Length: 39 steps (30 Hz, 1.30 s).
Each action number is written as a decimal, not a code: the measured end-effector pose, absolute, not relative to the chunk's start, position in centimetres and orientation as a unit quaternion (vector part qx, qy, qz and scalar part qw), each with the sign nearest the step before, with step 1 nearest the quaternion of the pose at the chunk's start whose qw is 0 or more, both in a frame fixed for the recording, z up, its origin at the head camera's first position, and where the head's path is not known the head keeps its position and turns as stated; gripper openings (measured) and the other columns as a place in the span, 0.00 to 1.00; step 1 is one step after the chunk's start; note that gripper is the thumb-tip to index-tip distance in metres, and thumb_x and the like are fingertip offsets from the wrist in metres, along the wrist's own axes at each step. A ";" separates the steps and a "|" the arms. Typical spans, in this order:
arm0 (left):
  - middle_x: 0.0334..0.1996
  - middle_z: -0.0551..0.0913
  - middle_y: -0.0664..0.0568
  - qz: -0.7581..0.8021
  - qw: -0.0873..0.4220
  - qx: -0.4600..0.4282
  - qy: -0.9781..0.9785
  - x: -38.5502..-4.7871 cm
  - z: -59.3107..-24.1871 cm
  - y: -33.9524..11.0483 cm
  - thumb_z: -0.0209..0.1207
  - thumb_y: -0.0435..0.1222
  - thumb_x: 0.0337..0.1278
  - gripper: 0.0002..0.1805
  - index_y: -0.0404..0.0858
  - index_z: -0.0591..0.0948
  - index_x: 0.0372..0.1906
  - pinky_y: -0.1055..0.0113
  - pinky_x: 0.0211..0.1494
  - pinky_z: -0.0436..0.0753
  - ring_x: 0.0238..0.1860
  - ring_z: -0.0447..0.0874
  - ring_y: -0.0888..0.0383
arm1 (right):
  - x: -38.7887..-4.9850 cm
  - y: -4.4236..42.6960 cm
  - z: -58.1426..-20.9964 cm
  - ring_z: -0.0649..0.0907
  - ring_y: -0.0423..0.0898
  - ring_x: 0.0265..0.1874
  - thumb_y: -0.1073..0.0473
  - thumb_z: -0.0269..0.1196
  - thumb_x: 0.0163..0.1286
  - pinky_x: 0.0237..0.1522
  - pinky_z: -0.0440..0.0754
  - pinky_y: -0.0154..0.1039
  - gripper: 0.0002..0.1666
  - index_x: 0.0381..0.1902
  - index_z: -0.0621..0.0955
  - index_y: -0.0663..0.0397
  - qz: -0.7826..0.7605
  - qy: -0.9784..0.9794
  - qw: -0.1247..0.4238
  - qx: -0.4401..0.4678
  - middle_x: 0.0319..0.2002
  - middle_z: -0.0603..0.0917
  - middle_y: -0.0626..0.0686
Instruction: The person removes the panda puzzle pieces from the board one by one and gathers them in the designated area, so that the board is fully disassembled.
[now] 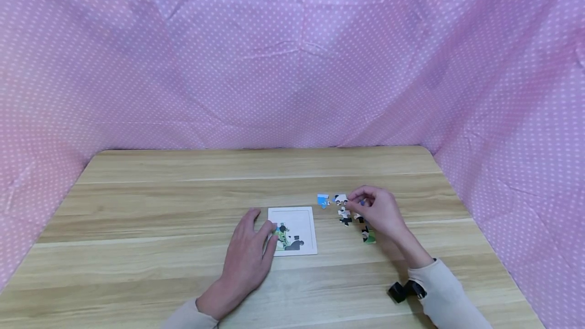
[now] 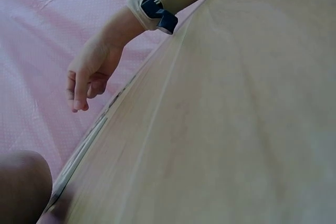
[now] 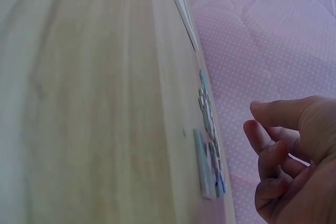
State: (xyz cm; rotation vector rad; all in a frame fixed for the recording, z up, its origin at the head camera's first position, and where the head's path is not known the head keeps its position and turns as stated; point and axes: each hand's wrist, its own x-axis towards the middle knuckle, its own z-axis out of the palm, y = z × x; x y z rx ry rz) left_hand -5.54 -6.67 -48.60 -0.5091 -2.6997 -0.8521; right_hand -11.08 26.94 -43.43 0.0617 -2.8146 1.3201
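Note:
A white square puzzle board (image 1: 299, 217) lies on the table, with coloured pieces in its lower-left part. My left hand (image 1: 247, 250) rests at the board's left edge, its fingers spread over that side. To the right of the board lie several loose jigsaw pieces, among them a blue one (image 1: 322, 200), a panda-face one (image 1: 340, 199), a black-and-white one (image 1: 345, 216) and a green-edged one (image 1: 369, 237). Over these pieces hovers my right hand (image 1: 379, 212), fingers loosely bent. In the right wrist view the right hand (image 3: 294, 156) shows a gap between thumb and forefinger, with nothing visible there.
The wooden table (image 1: 160, 197) has a pink dotted cloth (image 1: 292, 65) hanging behind and beside it. A small black camera (image 1: 402, 291) is fixed at the right sleeve (image 1: 445, 288).

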 end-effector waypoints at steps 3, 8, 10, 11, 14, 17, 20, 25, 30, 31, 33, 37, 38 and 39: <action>0.71 0.75 0.31 -0.292 0.133 -0.180 -0.930 -5.6 -48.5 -6.8 0.66 0.36 0.75 0.07 0.42 0.90 0.51 0.34 0.76 0.75 0.74 0.75 0.32 | -10.9 26.7 -43.2 0.76 0.42 0.25 0.63 0.79 0.69 0.25 0.73 0.31 0.07 0.43 0.92 0.54 0.427 -0.904 0.016 0.022 0.31 0.89 0.48; 0.71 0.77 0.31 -0.293 0.135 -0.180 -0.929 -5.7 -48.5 -7.0 0.65 0.34 0.74 0.08 0.43 0.91 0.50 0.34 0.76 0.76 0.73 0.77 0.32 | -10.6 26.1 -42.8 0.76 0.40 0.24 0.62 0.79 0.70 0.23 0.72 0.31 0.06 0.44 0.92 0.54 0.436 -0.900 0.015 0.025 0.31 0.88 0.48; 0.70 0.78 0.31 -0.294 0.138 -0.181 -0.928 -5.8 -48.4 -7.1 0.66 0.34 0.74 0.07 0.43 0.91 0.49 0.34 0.75 0.76 0.72 0.77 0.32 | -10.5 25.8 -42.7 0.76 0.39 0.23 0.63 0.79 0.70 0.22 0.72 0.31 0.06 0.44 0.92 0.55 0.444 -0.895 0.016 0.029 0.31 0.89 0.48; 0.70 0.78 0.31 -0.296 0.140 -0.182 -0.927 -5.8 -48.4 -7.1 0.66 0.33 0.73 0.08 0.43 0.91 0.49 0.34 0.75 0.76 0.72 0.77 0.33 | -10.4 25.7 -42.7 0.75 0.38 0.22 0.63 0.79 0.70 0.21 0.71 0.31 0.07 0.44 0.93 0.55 0.449 -0.893 0.016 0.033 0.30 0.89 0.48; 0.69 0.79 0.31 -0.299 0.143 -0.182 -0.926 -5.9 -48.3 -7.1 0.66 0.32 0.73 0.08 0.43 0.92 0.48 0.33 0.74 0.77 0.72 0.78 0.33 | -10.2 25.3 -42.7 0.73 0.37 0.20 0.65 0.79 0.69 0.20 0.68 0.31 0.06 0.43 0.93 0.56 0.454 -0.890 0.020 0.043 0.30 0.88 0.48; 0.68 0.79 0.31 -0.302 0.145 -0.182 -0.924 -6.0 -48.4 -7.2 0.66 0.31 0.72 0.09 0.44 0.93 0.48 0.33 0.73 0.77 0.72 0.78 0.33 | -10.0 24.8 -42.9 0.73 0.36 0.19 0.66 0.79 0.68 0.20 0.68 0.31 0.06 0.42 0.93 0.56 0.447 -0.893 0.022 0.056 0.29 0.87 0.47; 0.68 0.80 0.31 -0.301 0.148 -0.184 -0.924 -6.1 -48.5 -7.2 0.66 0.31 0.72 0.09 0.44 0.93 0.48 0.32 0.72 0.78 0.72 0.78 0.33 | -9.8 24.2 -43.1 0.74 0.37 0.21 0.67 0.79 0.68 0.22 0.70 0.30 0.06 0.42 0.93 0.55 0.435 -0.898 0.022 0.067 0.28 0.86 0.46; 0.67 0.80 0.31 -0.302 0.152 -0.186 -0.923 -6.2 -48.6 -7.2 0.66 0.30 0.71 0.09 0.44 0.93 0.48 0.33 0.71 0.78 0.72 0.78 0.34 | -9.2 23.1 -43.4 0.75 0.38 0.23 0.67 0.79 0.67 0.25 0.71 0.30 0.07 0.42 0.94 0.54 0.432 -0.898 0.011 0.080 0.30 0.86 0.44; 0.68 0.80 0.31 -0.300 0.148 -0.184 -0.924 -6.2 -48.5 -7.3 0.67 0.30 0.71 0.09 0.43 0.93 0.48 0.32 0.72 0.78 0.72 0.78 0.34 | -8.8 22.0 -43.3 0.75 0.38 0.23 0.67 0.80 0.67 0.25 0.71 0.30 0.08 0.42 0.94 0.52 0.435 -0.895 0.003 0.095 0.32 0.88 0.43; 0.68 0.80 0.31 -0.299 0.148 -0.184 -0.925 -6.2 -48.5 -7.3 0.67 0.30 0.71 0.10 0.43 0.93 0.48 0.32 0.72 0.78 0.72 0.78 0.34 | -8.7 21.8 -43.3 0.75 0.38 0.23 0.67 0.80 0.67 0.26 0.71 0.30 0.08 0.42 0.94 0.52 0.435 -0.895 0.001 0.097 0.32 0.88 0.42; 0.68 0.80 0.31 -0.300 0.144 -0.182 -0.925 -6.2 -48.4 -7.3 0.67 0.31 0.71 0.10 0.43 0.93 0.49 0.32 0.73 0.77 0.72 0.77 0.34 | -8.6 21.4 -43.3 0.75 0.39 0.24 0.66 0.80 0.67 0.27 0.72 0.30 0.08 0.42 0.94 0.51 0.435 -0.895 -0.006 0.097 0.32 0.88 0.43; 0.68 0.80 0.32 -0.301 0.142 -0.181 -0.925 -6.2 -48.4 -7.3 0.66 0.30 0.71 0.10 0.43 0.94 0.49 0.32 0.73 0.77 0.72 0.77 0.34 | -8.6 20.8 -43.6 0.77 0.39 0.26 0.67 0.80 0.67 0.29 0.73 0.30 0.08 0.41 0.93 0.51 0.437 -0.894 -0.012 0.101 0.31 0.88 0.43; 0.68 0.80 0.32 -0.301 0.142 -0.181 -0.925 -6.2 -48.4 -7.3 0.66 0.30 0.71 0.10 0.43 0.94 0.49 0.32 0.73 0.77 0.72 0.77 0.34 | -8.6 20.7 -43.7 0.77 0.39 0.26 0.67 0.80 0.66 0.28 0.74 0.30 0.08 0.41 0.93 0.52 0.439 -0.892 -0.013 0.105 0.31 0.88 0.43; 0.68 0.80 0.32 -0.301 0.143 -0.181 -0.925 -6.2 -48.4 -7.3 0.66 0.30 0.71 0.10 0.43 0.94 0.49 0.32 0.73 0.77 0.72 0.77 0.34 | -8.6 20.6 -43.7 0.78 0.38 0.26 0.67 0.80 0.66 0.29 0.75 0.30 0.08 0.41 0.93 0.53 0.442 -0.890 -0.011 0.113 0.31 0.88 0.43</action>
